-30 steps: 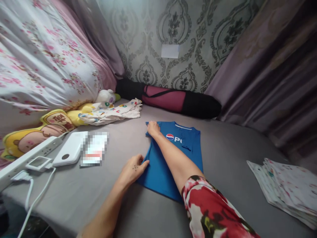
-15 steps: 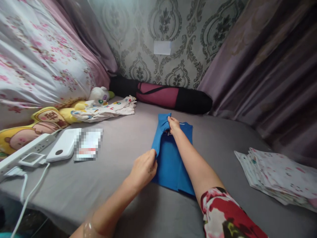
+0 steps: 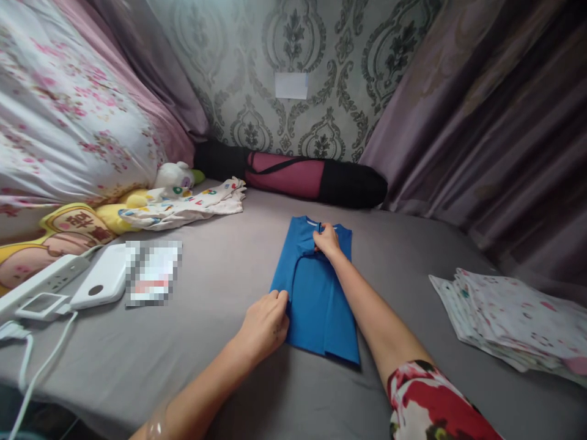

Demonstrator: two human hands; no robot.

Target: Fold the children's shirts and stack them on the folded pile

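Note:
A blue shirt [image 3: 312, 299] lies partly folded on the grey bed sheet [image 3: 220, 263], its collar end pointing away from me. My left hand [image 3: 266, 321] is closed on the shirt's left edge, low down near the hem. Higher up, my right hand [image 3: 327, 239] pinches a folded-in part of the shirt just below the collar. The left side of the shirt is turned over toward its middle. My right forearm crosses above the shirt's right side and hides some of it.
On the right lies a stack of folded patterned cloths [image 3: 518, 324]. Left are a power strip [image 3: 55, 278], a white power bank [image 3: 105, 275], cables and a blurred packet [image 3: 156, 275]. Farther back are a printed garment [image 3: 192, 208], plush toys [image 3: 172, 175] and a long black-and-maroon bag [image 3: 284, 177].
My right hand has brought the lifted left side of the shirt inward and down onto the rest. My left hand keeps its hold on the edge. The view has shifted slightly.

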